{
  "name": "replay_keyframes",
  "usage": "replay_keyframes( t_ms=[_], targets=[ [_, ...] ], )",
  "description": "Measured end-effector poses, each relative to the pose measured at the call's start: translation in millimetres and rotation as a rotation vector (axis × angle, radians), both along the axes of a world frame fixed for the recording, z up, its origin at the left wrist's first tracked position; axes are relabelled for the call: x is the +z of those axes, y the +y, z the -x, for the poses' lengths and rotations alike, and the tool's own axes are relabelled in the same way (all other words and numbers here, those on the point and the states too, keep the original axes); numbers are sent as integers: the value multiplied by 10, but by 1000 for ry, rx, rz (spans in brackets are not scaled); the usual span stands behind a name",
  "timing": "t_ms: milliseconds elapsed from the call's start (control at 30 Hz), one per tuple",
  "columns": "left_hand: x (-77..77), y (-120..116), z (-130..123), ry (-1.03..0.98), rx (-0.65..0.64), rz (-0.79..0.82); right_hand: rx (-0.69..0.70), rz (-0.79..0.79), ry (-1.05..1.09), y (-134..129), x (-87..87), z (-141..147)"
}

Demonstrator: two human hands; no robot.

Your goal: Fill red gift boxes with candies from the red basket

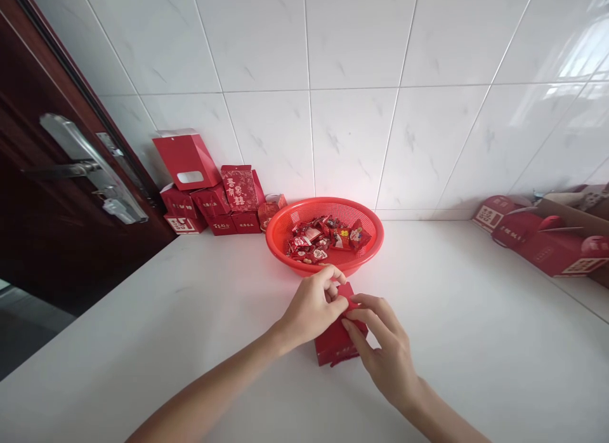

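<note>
A small red candy box (335, 343) stands on the white table just in front of the red basket. My left hand (314, 306) reaches in from the left, its fingers curled and the thumb pressed at the top of the box. From the right, my right hand (383, 341) grips the upper part of the box between thumb and fingers. Both sets of fingertips meet at the box's top, covering much of it. Wrapped candies (323, 240) in red wrappers lie inside the perforated red plastic basket (373, 240).
Several red boxes (223, 208) are stacked against the tiled wall (352, 132) at the back left. More red boxes (537, 240) with handles stand at the right by an open carton (566, 216). A dark door (57, 195) with a metal handle is at the left.
</note>
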State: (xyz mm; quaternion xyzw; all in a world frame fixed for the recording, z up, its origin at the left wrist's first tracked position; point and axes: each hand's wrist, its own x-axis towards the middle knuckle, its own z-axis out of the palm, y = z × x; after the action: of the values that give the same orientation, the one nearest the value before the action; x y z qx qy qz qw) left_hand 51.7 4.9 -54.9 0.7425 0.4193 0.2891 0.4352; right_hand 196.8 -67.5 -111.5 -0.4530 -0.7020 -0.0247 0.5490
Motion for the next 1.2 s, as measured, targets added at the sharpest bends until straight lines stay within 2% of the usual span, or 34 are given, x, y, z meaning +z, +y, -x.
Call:
replay_keyframes(
  t_ms=[267, 467, 633, 733, 867, 967, 1033, 1133, 1200],
  targets=[
    [85, 37, 54, 33, -39, 64, -4, 3, -2, -6, -6, 9],
    [37, -6, 10, 41, -13, 21, 13, 13, 5, -11, 9, 4],
    [144, 58, 81, 116, -74, -74, 16, 114, 83, 13, 84, -122],
    [203, 107, 168, 242, -105, -151, 8, 255, 126, 71, 109, -213],
    [194, 94, 221, 392, -79, -257, 78, 633, 112, 151, 135, -336],
    [184, 44, 215, 448, -94, -253, 205, 961, 49, 191, 162, -466],
    [191, 13, 207, 492, -108, -233, 326, 1118, 7, 211, 173, -558],
    [205, -12, 198, 599, -108, -236, 471, 1188, 39, 238, 163, -642],
    [206, -16, 189, 666, -89, -262, 486, 1195, 92, 254, 137, -641]
  ],
)
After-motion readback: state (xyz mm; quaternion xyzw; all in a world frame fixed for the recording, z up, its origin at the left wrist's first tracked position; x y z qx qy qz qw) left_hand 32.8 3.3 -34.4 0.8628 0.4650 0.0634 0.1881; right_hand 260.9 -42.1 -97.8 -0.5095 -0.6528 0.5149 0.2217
